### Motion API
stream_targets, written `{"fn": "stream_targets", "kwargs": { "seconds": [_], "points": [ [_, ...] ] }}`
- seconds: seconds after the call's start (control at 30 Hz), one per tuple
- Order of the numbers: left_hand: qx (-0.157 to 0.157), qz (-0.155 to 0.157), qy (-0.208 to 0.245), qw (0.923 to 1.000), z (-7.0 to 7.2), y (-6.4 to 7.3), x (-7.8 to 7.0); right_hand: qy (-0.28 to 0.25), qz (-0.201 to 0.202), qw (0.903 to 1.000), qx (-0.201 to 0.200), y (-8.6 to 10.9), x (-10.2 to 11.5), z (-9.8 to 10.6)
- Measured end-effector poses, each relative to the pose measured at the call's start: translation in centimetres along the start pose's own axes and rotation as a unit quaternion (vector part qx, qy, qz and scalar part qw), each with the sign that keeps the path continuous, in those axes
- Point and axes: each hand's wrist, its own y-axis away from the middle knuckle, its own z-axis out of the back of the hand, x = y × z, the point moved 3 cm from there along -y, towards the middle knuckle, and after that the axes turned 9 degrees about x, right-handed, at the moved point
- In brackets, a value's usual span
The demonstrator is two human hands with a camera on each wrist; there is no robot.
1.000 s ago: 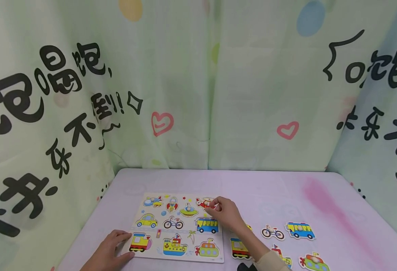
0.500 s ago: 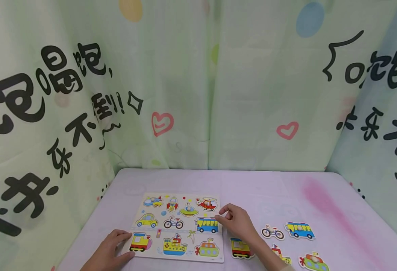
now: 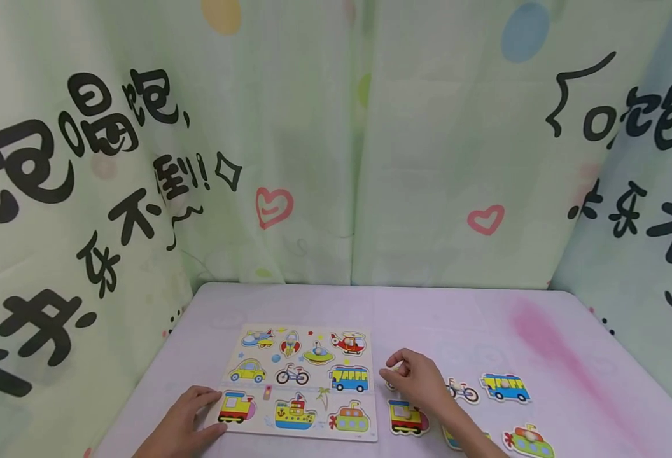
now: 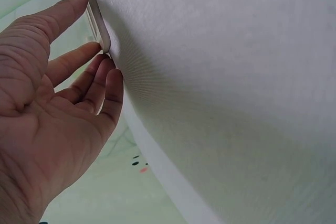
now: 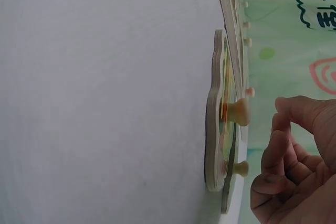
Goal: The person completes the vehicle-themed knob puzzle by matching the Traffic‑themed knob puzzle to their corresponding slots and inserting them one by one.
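A white puzzle board (image 3: pixel 300 397) printed with vehicles lies left of centre on the table. My left hand (image 3: pixel 185 420) holds its near left corner, thumb at the front edge and fingers at the side; the left wrist view shows the fingertips against the board's rim (image 4: pixel 95 17). Just right of the board, my right hand (image 3: pixel 416 380) hovers with loosely bent fingers and nothing between them. It partly covers a small piece (image 3: pixel 390 385) and the bicycle piece (image 3: pixel 465 392). In front of it lies the train piece (image 3: pixel 408 418). The right wrist view shows a wooden knob (image 5: pixel 240 113) beside the hand.
To the right lie the bus piece (image 3: pixel 505 388) and the submarine piece (image 3: pixel 529 441). The boat piece (image 3: pixel 450 439) is partly under my right forearm. A helicopter (image 3: pixel 349 343) shows at the board's far right. Printed curtains (image 3: pixel 427 159) hang behind the table (image 3: pixel 462 318).
My right hand has withdrawn from the helicopter at the board's far right corner, moving right and nearer, over the loose pieces. The left hand has stayed at the board's corner.
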Motion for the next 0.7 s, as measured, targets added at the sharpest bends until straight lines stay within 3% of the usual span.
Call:
{"fn": "stream_targets", "kwargs": {
  "seconds": [0.7],
  "points": [
    [0.000, -0.002, -0.005, 1.0000, 0.0, 0.1, -0.1, 0.029, -0.032, 0.9987, 0.026, 0.0, -2.2, 1.2]
  ]
}}
